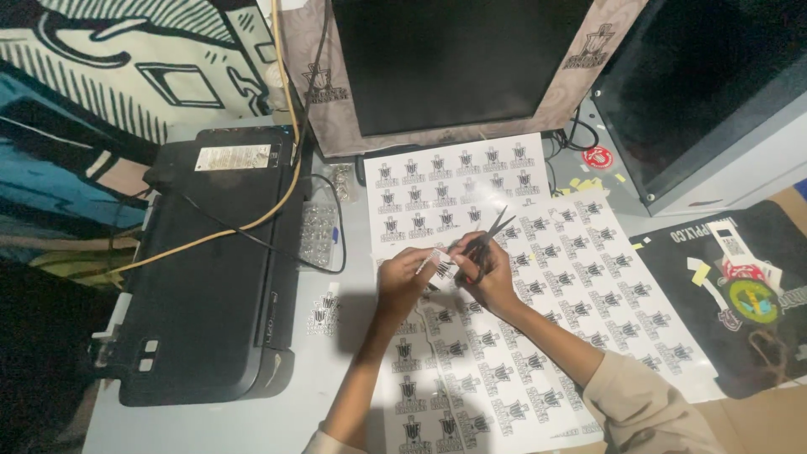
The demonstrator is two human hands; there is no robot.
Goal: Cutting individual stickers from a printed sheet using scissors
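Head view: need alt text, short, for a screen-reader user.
Seen from above, a person's right hand holds small scissors while the left hand pinches a small cut-out sticker over white sheets of black-and-white printed stickers on a pale desk. A black printer sits to the left, dark monitors behind.

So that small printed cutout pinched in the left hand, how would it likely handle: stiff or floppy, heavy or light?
The cutout looks like thin sheet snipped from the printed sheets, so probably light and floppy. The left hand holds it by fingertips alone, suggesting almost no weight. It may be glossy and slippery; I cannot tell.
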